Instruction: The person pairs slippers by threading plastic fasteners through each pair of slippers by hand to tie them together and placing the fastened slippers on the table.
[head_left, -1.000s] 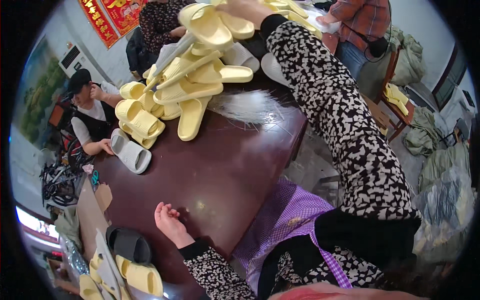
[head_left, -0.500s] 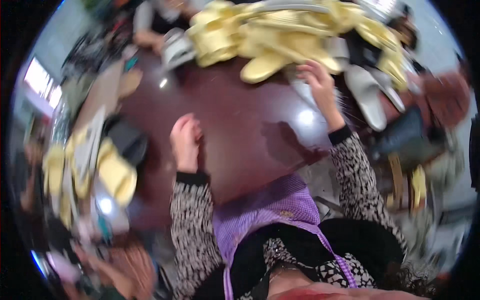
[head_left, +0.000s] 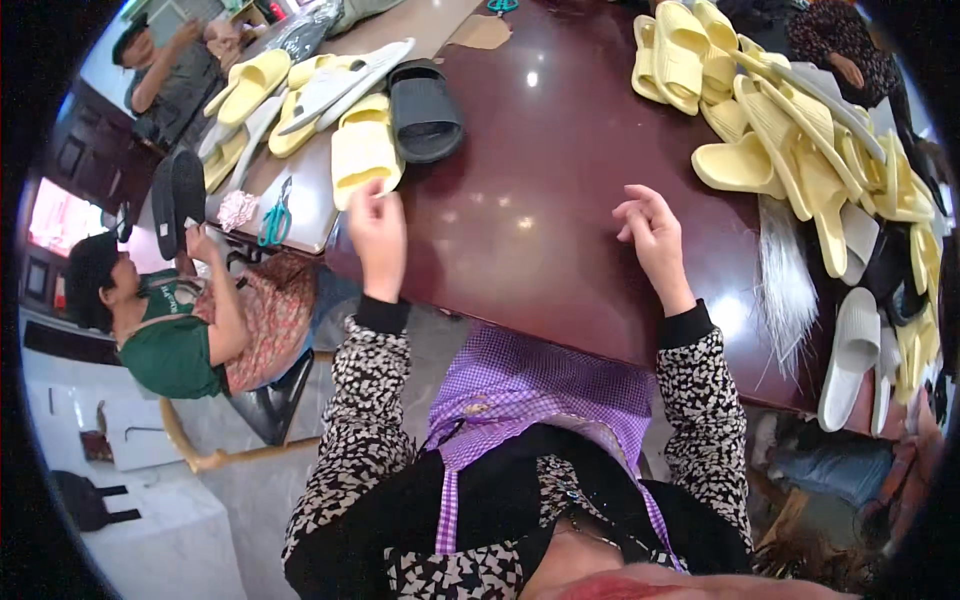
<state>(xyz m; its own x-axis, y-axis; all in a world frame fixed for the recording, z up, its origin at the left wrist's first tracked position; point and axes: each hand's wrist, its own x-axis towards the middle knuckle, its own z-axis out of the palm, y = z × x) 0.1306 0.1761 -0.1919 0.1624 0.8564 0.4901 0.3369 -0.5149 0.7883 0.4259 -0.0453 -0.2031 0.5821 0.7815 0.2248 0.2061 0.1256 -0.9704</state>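
Over the near edge of the dark red-brown glossy tabletop (head_left: 560, 200), both hands now hover empty. The left hand (head_left: 377, 232), fingers loosely curled with nothing in its grip, has come down beside the pale yellow foam slipper (head_left: 364, 152) at the left, almost touching its near end. The right hand (head_left: 655, 232) has drawn back from the far heap of pale yellow slippers (head_left: 790, 130) and hangs open, well apart from it.
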